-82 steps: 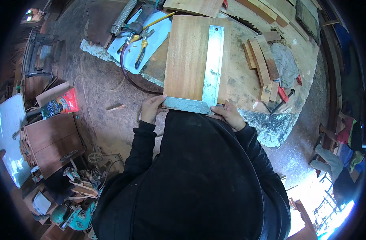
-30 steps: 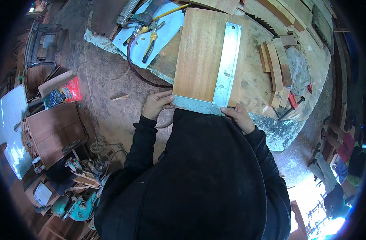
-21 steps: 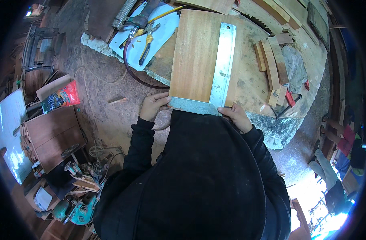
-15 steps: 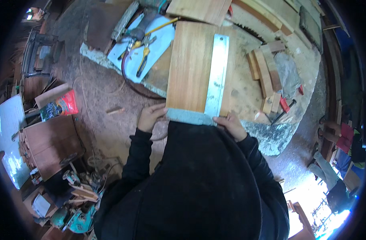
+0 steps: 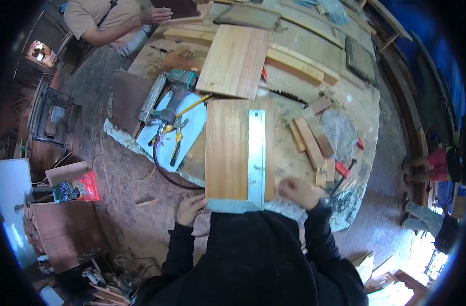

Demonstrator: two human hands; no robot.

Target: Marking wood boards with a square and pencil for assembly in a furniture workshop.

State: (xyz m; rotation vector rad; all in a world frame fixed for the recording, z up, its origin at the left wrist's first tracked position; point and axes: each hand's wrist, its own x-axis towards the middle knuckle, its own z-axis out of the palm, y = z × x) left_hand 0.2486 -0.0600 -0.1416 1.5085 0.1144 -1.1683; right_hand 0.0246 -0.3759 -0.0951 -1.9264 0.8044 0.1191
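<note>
A flat light-brown wooden board (image 5: pixel 226 148) lies near the front edge of the workbench. On it rests a metal try square (image 5: pixel 256 158), its blade running away from me along the board's right part and its stock along the near edge. My left hand (image 5: pixel 191 208) is closed on the left end of the stock, thumb and fingers pinching it. My right hand (image 5: pixel 298 193) is off the square, over the bench just right of the board. Motion smears its fingers, so I cannot make out whether they hold anything.
Left of the board, pliers (image 5: pixel 177 148), a yellow pencil (image 5: pixel 193 104) and a hose-fed tool lie by a white sheet. Another board (image 5: pixel 234 61) lies beyond. Wood offcuts (image 5: pixel 310 140), a plastic bag (image 5: pixel 339 133) and a red clamp (image 5: pixel 342 169) sit right. A co-worker's hand (image 5: pixel 160 15) is far left.
My right hand has let go of the square's right end and moved right, away from the board. My left hand stays on the stock. The view has tilted up, showing a co-worker.
</note>
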